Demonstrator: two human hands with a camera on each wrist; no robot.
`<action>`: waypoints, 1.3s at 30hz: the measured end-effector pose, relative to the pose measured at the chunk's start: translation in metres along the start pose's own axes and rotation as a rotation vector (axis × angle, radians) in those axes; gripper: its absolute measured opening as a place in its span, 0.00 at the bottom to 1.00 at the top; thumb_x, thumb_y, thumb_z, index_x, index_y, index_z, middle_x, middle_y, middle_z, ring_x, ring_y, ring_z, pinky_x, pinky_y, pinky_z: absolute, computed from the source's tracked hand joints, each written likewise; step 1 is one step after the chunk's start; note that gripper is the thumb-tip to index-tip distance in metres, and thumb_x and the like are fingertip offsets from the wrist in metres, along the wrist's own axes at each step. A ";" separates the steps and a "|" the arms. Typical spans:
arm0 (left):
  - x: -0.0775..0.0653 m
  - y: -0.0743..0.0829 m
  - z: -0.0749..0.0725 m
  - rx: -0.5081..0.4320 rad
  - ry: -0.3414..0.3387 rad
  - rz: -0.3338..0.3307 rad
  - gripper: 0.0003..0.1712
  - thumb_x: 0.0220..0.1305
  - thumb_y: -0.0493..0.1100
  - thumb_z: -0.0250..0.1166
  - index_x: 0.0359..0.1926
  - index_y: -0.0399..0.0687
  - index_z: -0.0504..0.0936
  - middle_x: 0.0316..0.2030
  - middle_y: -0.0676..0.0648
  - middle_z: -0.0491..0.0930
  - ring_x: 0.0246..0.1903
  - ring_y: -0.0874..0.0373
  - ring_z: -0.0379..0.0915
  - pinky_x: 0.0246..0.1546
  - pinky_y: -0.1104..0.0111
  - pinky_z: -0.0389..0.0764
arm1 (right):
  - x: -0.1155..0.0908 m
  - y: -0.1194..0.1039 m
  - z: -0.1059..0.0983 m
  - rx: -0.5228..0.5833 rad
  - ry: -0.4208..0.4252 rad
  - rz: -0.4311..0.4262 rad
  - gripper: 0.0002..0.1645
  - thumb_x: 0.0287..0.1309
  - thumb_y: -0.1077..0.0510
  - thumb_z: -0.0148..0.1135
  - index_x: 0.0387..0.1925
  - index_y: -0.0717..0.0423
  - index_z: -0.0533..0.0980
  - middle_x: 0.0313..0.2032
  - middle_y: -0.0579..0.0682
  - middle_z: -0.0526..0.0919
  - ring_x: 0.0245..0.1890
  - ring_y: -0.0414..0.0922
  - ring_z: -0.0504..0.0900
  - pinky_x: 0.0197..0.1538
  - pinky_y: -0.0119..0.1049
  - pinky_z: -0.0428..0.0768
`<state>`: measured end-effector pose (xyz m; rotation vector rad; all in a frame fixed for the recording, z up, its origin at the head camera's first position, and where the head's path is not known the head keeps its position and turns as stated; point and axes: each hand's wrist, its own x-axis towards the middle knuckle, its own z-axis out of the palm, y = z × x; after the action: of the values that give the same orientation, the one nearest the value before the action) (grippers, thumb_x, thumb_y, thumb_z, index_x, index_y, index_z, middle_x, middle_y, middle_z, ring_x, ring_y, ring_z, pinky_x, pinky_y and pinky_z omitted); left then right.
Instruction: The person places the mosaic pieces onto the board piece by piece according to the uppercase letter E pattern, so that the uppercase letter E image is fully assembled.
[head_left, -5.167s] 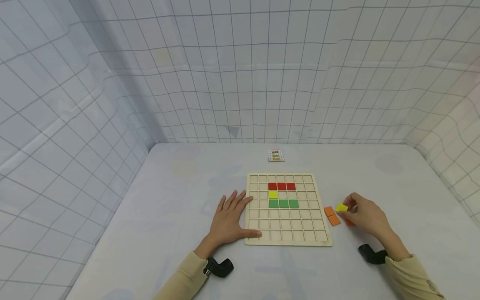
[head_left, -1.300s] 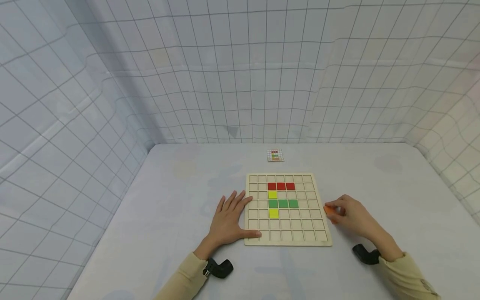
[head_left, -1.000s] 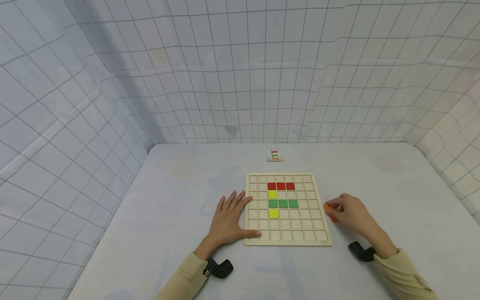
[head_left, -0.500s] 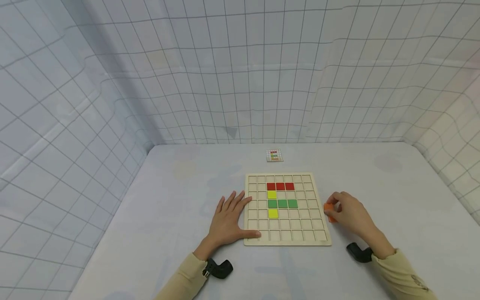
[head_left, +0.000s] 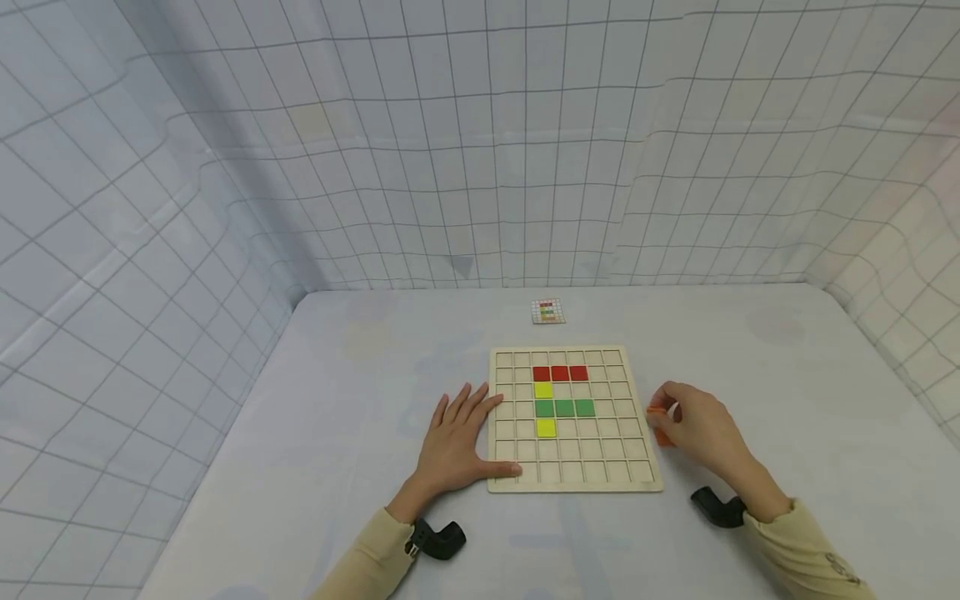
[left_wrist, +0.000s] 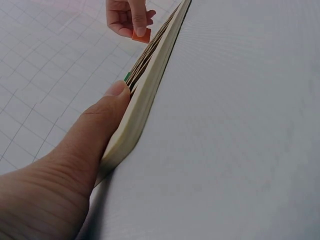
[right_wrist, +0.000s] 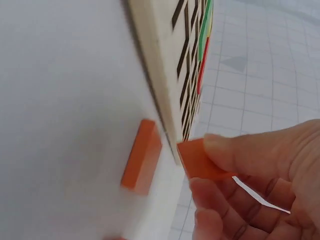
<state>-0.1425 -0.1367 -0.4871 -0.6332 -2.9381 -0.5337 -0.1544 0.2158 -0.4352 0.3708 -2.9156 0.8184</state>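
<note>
My right hand (head_left: 701,427) pinches an orange square tile (right_wrist: 192,157) between thumb and fingers, just off the right edge of the pale grid board (head_left: 577,486). A second orange tile (right_wrist: 142,157) lies on the table below it, close to the board's side. My left hand (head_left: 453,450) rests at the board's left edge, fingers spread, with the thumb (left_wrist: 95,122) over the near left corner. On the board sit a row of red tiles (head_left: 560,373), a yellow tile (head_left: 543,390), a row of green tiles (head_left: 564,408) and a lower yellow tile (head_left: 547,427).
A small card (head_left: 548,312) printed with a coloured grid lies behind the board. A sliver of more orange (right_wrist: 115,238) shows at the lower border of the right wrist view. White table (head_left: 375,375) surrounds the board, with grid-patterned cloth (head_left: 480,167) behind it.
The yellow tile my right hand held earlier now sits on the board under the left green one. That hand has moved left and taken up an orange tile. My left hand stays put.
</note>
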 end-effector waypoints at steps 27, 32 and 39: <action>0.002 -0.002 0.003 0.007 0.022 0.016 0.59 0.41 0.79 0.62 0.72 0.57 0.59 0.72 0.49 0.51 0.71 0.51 0.38 0.68 0.52 0.37 | 0.010 -0.077 0.057 0.308 -0.226 -0.349 0.04 0.56 0.61 0.67 0.32 0.50 0.78 0.25 0.38 0.74 0.26 0.36 0.72 0.29 0.30 0.75; 0.001 -0.003 0.005 0.006 0.019 0.012 0.60 0.41 0.79 0.62 0.72 0.57 0.59 0.72 0.50 0.51 0.71 0.51 0.38 0.68 0.52 0.37 | 0.009 -0.079 0.064 0.308 -0.241 -0.365 0.05 0.56 0.63 0.67 0.30 0.51 0.79 0.25 0.37 0.75 0.25 0.35 0.73 0.30 0.30 0.76; 0.000 -0.004 0.007 -0.001 0.018 0.015 0.60 0.41 0.79 0.62 0.72 0.57 0.58 0.72 0.50 0.51 0.71 0.51 0.38 0.68 0.52 0.36 | 0.006 -0.079 0.069 0.269 -0.228 -0.346 0.05 0.55 0.63 0.68 0.29 0.50 0.79 0.25 0.37 0.77 0.24 0.34 0.73 0.28 0.29 0.76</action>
<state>-0.1437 -0.1375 -0.4954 -0.6467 -2.9137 -0.5363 -0.1419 0.1134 -0.4533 1.0188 -2.8077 1.1745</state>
